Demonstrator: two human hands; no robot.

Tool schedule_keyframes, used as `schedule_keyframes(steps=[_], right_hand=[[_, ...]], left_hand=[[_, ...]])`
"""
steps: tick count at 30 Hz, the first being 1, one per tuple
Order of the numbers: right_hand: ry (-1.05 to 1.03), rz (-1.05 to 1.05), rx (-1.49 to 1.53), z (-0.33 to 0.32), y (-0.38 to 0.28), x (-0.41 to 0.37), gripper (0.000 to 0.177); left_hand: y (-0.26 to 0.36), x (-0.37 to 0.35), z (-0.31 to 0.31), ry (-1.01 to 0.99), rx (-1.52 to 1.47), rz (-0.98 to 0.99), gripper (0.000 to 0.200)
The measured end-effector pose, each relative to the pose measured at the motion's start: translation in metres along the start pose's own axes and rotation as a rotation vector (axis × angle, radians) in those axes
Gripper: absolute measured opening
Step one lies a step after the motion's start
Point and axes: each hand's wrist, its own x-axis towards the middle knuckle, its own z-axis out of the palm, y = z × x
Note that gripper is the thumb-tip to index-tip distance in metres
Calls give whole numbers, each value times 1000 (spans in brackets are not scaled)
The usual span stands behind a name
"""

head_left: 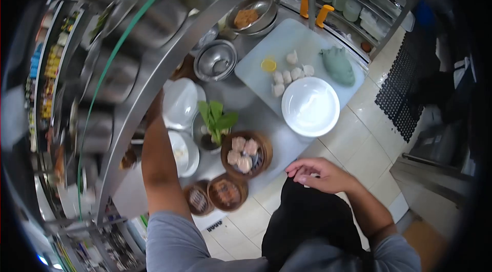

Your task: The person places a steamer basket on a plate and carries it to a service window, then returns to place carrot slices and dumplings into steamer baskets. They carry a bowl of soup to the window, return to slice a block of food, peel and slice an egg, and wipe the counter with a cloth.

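Note:
My left arm reaches up past a white lidded container, and the hand is hidden behind the metal shelf edge. Above the black apron, my right hand (320, 175) hangs beside the counter, its fingers loosely bent and apart with nothing in them. A round bamboo steamer (265, 152) with several dumplings sits at the counter's middle. Two smaller steamers with food, one of them a wooden basket (227, 193), stand below it. Green leaves (217, 119) lie in a bowl. On the cutting board (266, 46) are a white bowl (310, 107), several pale dumplings (287, 77) and a greenish cloth-like item (337, 66).
Metal bowls (215, 60) stand at the counter's back. The overhead metal shelf (138, 62) crosses the left side near my left arm. Orange-handled tools (324, 15) stick up beyond the board. A black mat (405, 85) lies on the floor at right.

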Motion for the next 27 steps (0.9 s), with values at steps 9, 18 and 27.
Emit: schedule_keyframes(steps=[9,18,27], right_hand=[[21,-441,-451,-91,-94,248,27],[114,-56,-851,-62,-110,544,34],[58,-407,-1234,-18,-40,666,30]], left_hand=[[-1,85,0,-273,-94,-135,32],[-4,104,0,-383,-183,-141,32],[-31,103,21,-435,-374,-405,39]])
